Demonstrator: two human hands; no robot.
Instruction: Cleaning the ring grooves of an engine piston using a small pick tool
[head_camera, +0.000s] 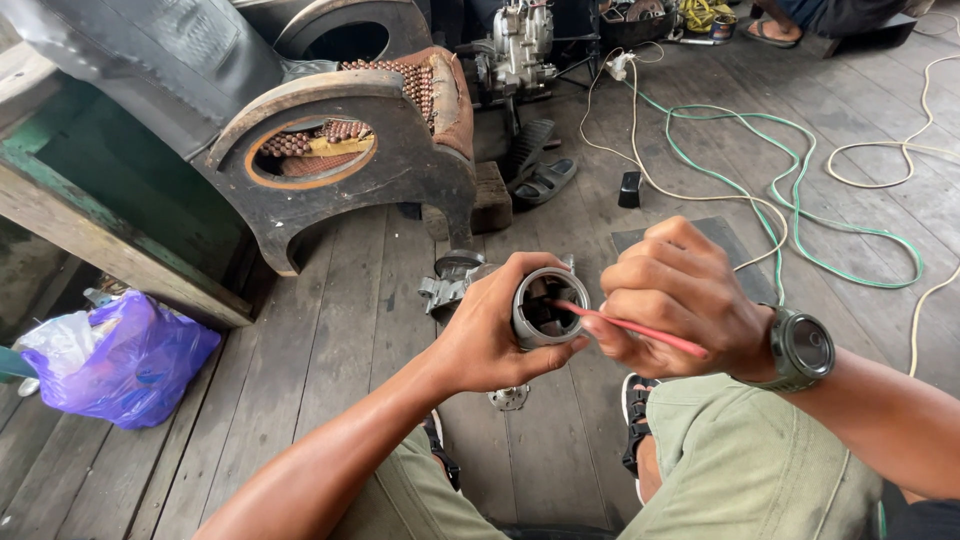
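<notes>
Grey metal cylinder part (548, 308) sits clamped in the left hand (490, 325), held above the worn wooden plank floor (340, 340) over the person's knees. The right hand (680, 295) is closed on a thin red rod (630, 326) whose tip enters the cylinder's open bore. Near the floor's left edge lies a purple plastic bag (130, 365). Ahead stands a dark curved wooden chair frame (370, 160), with green and cream cables (800, 200) looping to the right, and black sandals (540, 170) beside a small engine (520, 45).

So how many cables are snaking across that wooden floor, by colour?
Green cable: 1
Cream cable: at least 1; several loops show, and whether they join is unclear
Total: at least 2
</notes>
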